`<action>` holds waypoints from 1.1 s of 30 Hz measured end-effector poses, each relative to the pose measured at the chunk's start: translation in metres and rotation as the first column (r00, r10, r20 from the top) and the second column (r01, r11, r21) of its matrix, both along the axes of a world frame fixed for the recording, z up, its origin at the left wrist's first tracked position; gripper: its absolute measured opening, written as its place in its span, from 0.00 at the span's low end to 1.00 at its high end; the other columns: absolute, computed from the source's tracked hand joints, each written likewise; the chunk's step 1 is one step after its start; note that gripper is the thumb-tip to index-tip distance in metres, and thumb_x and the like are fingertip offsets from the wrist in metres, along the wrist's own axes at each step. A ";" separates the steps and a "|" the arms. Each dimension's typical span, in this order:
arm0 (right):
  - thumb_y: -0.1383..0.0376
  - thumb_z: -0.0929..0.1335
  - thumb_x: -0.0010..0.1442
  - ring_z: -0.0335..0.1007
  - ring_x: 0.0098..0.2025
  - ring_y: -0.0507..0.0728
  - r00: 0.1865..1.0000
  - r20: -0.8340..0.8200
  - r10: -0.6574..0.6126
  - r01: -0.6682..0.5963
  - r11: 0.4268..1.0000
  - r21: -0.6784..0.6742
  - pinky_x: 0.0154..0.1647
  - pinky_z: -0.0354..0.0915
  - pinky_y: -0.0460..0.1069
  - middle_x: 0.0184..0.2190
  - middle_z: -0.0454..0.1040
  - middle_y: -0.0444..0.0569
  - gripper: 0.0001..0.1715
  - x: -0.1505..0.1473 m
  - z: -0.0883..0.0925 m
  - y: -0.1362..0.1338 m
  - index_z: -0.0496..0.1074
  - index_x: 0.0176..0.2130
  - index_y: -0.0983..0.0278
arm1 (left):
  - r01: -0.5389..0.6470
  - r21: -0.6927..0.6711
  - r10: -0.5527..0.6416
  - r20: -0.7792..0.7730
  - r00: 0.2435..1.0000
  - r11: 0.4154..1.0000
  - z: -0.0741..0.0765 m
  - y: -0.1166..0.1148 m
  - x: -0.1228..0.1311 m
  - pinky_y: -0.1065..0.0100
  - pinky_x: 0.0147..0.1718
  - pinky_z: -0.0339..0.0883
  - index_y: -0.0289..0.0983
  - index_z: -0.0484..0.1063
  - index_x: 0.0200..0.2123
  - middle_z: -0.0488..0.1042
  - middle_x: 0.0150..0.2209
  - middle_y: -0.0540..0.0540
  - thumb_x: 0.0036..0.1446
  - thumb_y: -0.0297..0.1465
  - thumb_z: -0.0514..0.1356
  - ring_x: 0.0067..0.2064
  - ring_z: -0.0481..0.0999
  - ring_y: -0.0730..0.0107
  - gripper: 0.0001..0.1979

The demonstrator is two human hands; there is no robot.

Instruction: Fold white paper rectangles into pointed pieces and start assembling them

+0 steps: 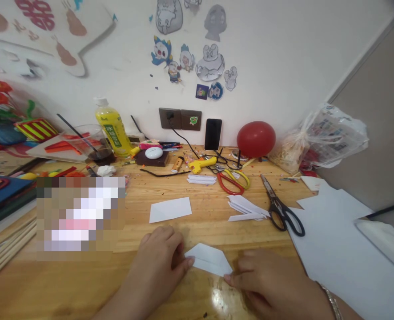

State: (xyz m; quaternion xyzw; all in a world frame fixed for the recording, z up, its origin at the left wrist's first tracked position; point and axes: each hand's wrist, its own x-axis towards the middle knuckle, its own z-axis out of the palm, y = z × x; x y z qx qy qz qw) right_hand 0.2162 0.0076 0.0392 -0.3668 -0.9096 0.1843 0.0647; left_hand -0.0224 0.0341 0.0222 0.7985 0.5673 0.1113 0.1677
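Observation:
A small folded piece of white paper (208, 259) lies on the wooden table (123, 284) near its front edge. My left hand (158, 255) rests on the table with its fingers curled, the fingertips pinching the paper's left edge. My right hand (267, 280) lies to the right, fingers drawn together, pressing the paper's lower right corner. A bracelet shows on my right wrist.
A flat white paper rectangle (170, 209) and folded white strips (247, 209) lie beyond the hands. Black scissors (282, 209), red-and-yellow scissors (232, 180), a yellow glue gun (202, 164), a red balloon (256, 138), a yellow drink bottle (113, 129) and large white sheets (337, 249) surround them.

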 end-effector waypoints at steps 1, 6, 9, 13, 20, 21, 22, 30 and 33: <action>0.76 0.63 0.55 0.68 0.33 0.53 0.999 -0.051 -0.013 0.013 1.000 0.009 0.31 0.61 0.47 0.31 0.75 0.44 0.16 0.000 0.002 0.002 0.74 0.36 0.59 | 0.009 0.008 -0.009 0.007 1.000 1.000 -0.001 0.000 0.000 0.63 0.33 0.57 0.38 0.67 0.25 0.69 0.29 0.49 0.49 0.33 0.61 0.34 0.69 0.60 0.06; 0.76 0.61 0.58 0.64 0.49 0.57 0.978 -0.177 0.106 -0.081 0.987 0.142 0.49 0.61 0.53 0.46 0.74 0.49 0.19 -0.002 -0.001 0.012 0.71 0.45 0.62 | 0.033 0.025 -0.034 0.001 0.999 0.999 -0.004 0.002 -0.003 0.64 0.33 0.58 0.38 0.67 0.24 0.70 0.28 0.50 0.49 0.33 0.62 0.33 0.69 0.62 0.07; 0.77 0.60 0.58 0.66 0.47 0.56 0.960 -0.215 0.177 -0.140 0.974 0.177 0.49 0.63 0.53 0.43 0.76 0.50 0.17 -0.005 -0.007 0.011 0.71 0.44 0.64 | 0.036 0.053 -0.033 -0.045 0.998 0.998 -0.006 0.001 -0.002 0.63 0.33 0.59 0.37 0.67 0.23 0.70 0.27 0.49 0.51 0.33 0.61 0.33 0.69 0.62 0.08; 0.68 0.59 0.66 0.68 0.46 0.52 0.886 -0.318 0.338 -0.311 0.941 0.135 0.49 0.63 0.48 0.39 0.78 0.45 0.12 -0.018 -0.023 0.003 0.69 0.44 0.63 | 0.047 0.117 -0.034 -0.106 0.994 0.992 -0.010 0.000 0.001 0.61 0.34 0.61 0.37 0.67 0.23 0.71 0.28 0.47 0.54 0.34 0.60 0.33 0.70 0.60 0.10; 0.65 0.59 0.67 0.66 0.50 0.53 0.912 -0.287 0.293 -0.217 0.939 0.266 0.52 0.61 0.48 0.45 0.76 0.47 0.13 -0.030 -0.043 0.002 0.69 0.44 0.63 | 0.093 0.167 -0.080 -0.085 0.993 0.981 -0.014 -0.005 0.007 0.60 0.32 0.63 0.37 0.68 0.23 0.72 0.27 0.46 0.53 0.30 0.60 0.33 0.70 0.59 0.08; 0.67 0.60 0.66 0.65 0.50 0.54 0.935 -0.259 0.243 -0.164 0.942 0.293 0.53 0.60 0.50 0.45 0.76 0.49 0.12 -0.029 -0.040 0.004 0.69 0.45 0.64 | 0.095 0.186 -0.084 -0.069 0.994 0.978 -0.014 -0.005 0.007 0.60 0.32 0.63 0.37 0.68 0.23 0.71 0.27 0.46 0.54 0.29 0.59 0.32 0.70 0.60 0.08; 0.68 0.60 0.64 0.66 0.49 0.55 0.950 -0.233 0.206 -0.124 0.938 0.323 0.52 0.61 0.51 0.45 0.76 0.50 0.12 -0.027 -0.037 0.005 0.69 0.45 0.64 | 0.095 0.208 -0.087 -0.049 0.995 0.974 -0.014 -0.005 0.006 0.60 0.31 0.63 0.37 0.67 0.23 0.71 0.26 0.46 0.55 0.28 0.57 0.31 0.70 0.61 0.09; 0.69 0.62 0.61 0.63 0.31 0.57 0.978 -0.142 -0.156 0.199 0.901 0.385 0.32 0.58 0.51 0.27 0.70 0.48 0.07 -0.021 -0.034 0.009 0.70 0.37 0.64 | 0.298 0.469 -0.389 0.109 0.915 0.832 -0.009 -0.012 0.007 0.63 0.34 0.68 0.36 0.70 0.36 0.75 0.34 0.44 0.58 0.26 0.53 0.35 0.72 0.62 0.06; 0.68 0.67 0.58 0.63 0.32 0.57 0.980 -0.116 -0.161 0.189 0.931 0.311 0.32 0.58 0.51 0.29 0.70 0.47 0.05 -0.018 -0.033 0.010 0.70 0.38 0.63 | 0.375 0.510 -0.447 0.021 0.894 0.774 -0.015 -0.013 0.011 0.63 0.35 0.70 0.36 0.71 0.37 0.77 0.34 0.45 0.58 0.26 0.54 0.36 0.74 0.62 0.06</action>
